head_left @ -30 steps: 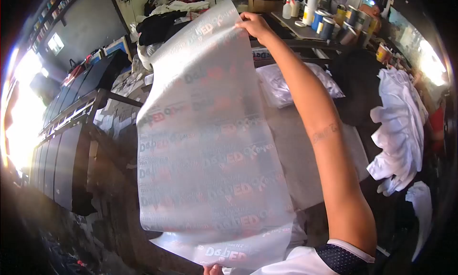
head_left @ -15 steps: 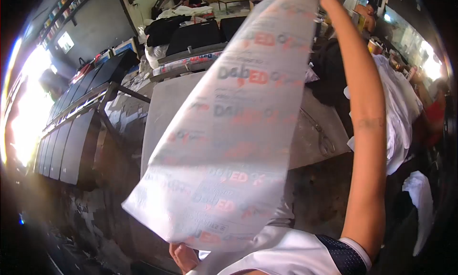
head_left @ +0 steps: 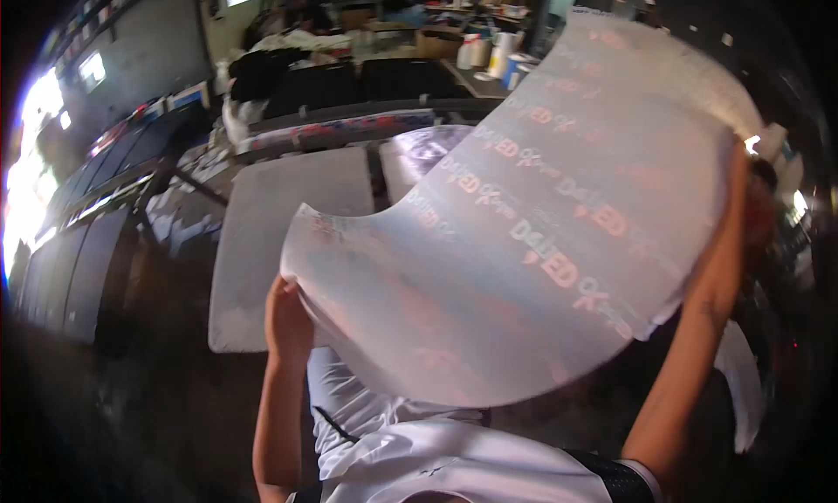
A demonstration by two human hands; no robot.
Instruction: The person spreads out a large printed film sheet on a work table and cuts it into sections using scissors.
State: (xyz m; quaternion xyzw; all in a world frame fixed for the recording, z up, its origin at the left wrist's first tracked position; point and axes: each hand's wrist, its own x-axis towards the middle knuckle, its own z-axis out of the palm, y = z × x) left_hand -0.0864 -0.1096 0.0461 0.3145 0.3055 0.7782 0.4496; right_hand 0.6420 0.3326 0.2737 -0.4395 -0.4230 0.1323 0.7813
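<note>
A large, pale printed sheet (head_left: pixel 532 232) with rows of grey and red lettering is held up in front of me, bowed into a curve. At its lower left corner, my left hand (head_left: pixel 289 315) is closed on the edge. Over on the right, my right hand (head_left: pixel 742 167) grips the opposite edge with its arm stretched out; its fingers are mostly hidden and dim. Behind the sheet's left part lies a flat grey board (head_left: pixel 292 241), partly covered by the sheet.
A shiny wrapped piece (head_left: pixel 419 154) lies beyond the board. Black panels (head_left: pixel 410 79) stand farther back, near bottles (head_left: pixel 476 51) and a cluttered shelf. More dark panels (head_left: pixel 65 272) are at left. White cloth (head_left: pixel 738 389) hangs at lower right.
My right hand has come down and outward to the right, swinging the sheet from upright to a slanted, wide curve. My left hand has risen with its corner. The view has shifted.
</note>
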